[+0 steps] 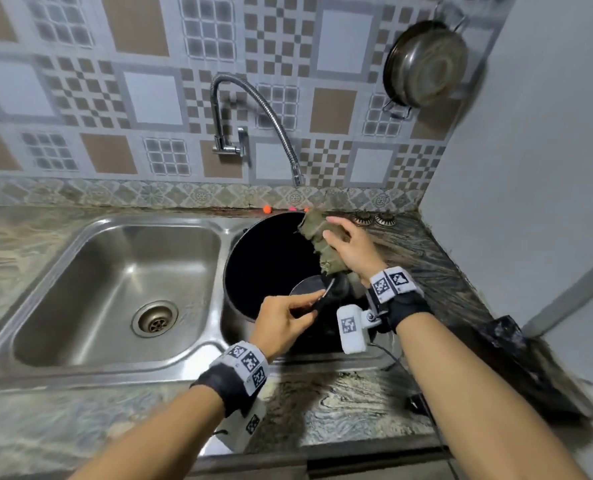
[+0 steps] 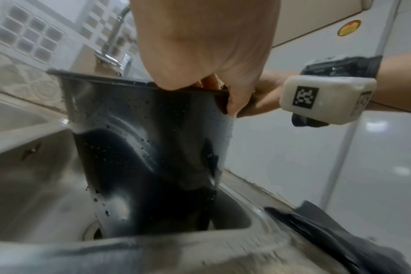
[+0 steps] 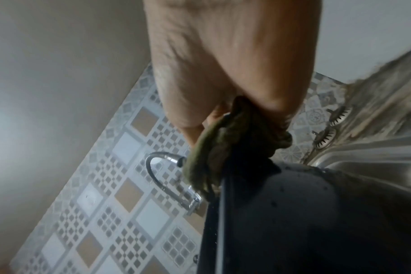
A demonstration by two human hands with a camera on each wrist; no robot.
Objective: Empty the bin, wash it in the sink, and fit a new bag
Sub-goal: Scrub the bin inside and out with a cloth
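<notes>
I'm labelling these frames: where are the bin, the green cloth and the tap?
bin [image 2: 148, 148], left wrist view, wet outer wall.
green cloth [image 1: 314, 233], head view, bunched part beside the fingers.
tap [image 1: 253, 95], head view, curved flexible spout.

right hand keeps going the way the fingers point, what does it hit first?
Probably the bin's far rim: the right hand presses a green cloth there, fingers pointing toward the tiled wall. Depth is unclear.

You see a black bin [image 1: 267, 258], beaded with droplets, in a silver steel sink [image 1: 115, 271]. Your right hand [image 1: 348, 251] grips an olive-green cloth [image 1: 317, 237]. The wall tiles [image 1: 149, 98] carry grey, white and tan checks. The counter [image 1: 340, 410] is veined grey-green marble. Your wristbands [image 1: 248, 363] bear black-and-white square codes.
</notes>
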